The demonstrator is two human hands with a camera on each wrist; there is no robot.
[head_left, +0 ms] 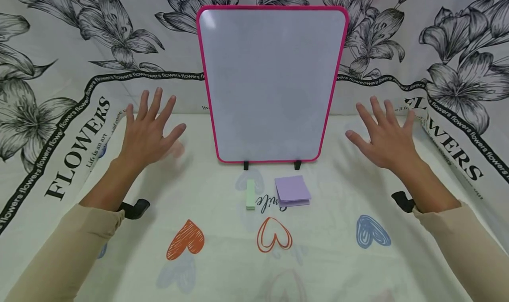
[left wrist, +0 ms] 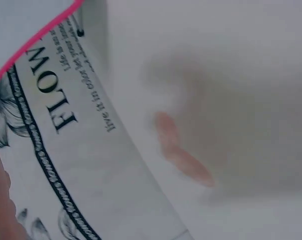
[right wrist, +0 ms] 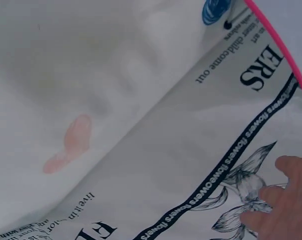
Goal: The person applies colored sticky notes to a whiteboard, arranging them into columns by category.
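Note:
My left hand point(head_left: 146, 136) hovers left of the whiteboard, palm down with fingers spread, and holds nothing. Mirroring it on the right side, my right hand point(head_left: 385, 138) is spread in the same way and touches no object. Between them stands a pink-framed whiteboard point(head_left: 272, 85), its surface blank. In front of the board lie a purple sticky-note pad point(head_left: 292, 189) and a narrow pale green strip pad point(head_left: 250, 194). Only the edges of the left fingers point(left wrist: 0, 195) show in the left wrist view. Parts of the right fingers point(right wrist: 281, 200) appear in the right wrist view.
Two black feet point(head_left: 297, 164) support the whiteboard. A white cloth point(head_left: 222, 266) printed with hearts covers the table. Behind it hangs a flower-printed sheet point(head_left: 175, 94) with a black lettered band. Black straps point(head_left: 136, 209) sit at both wrists.

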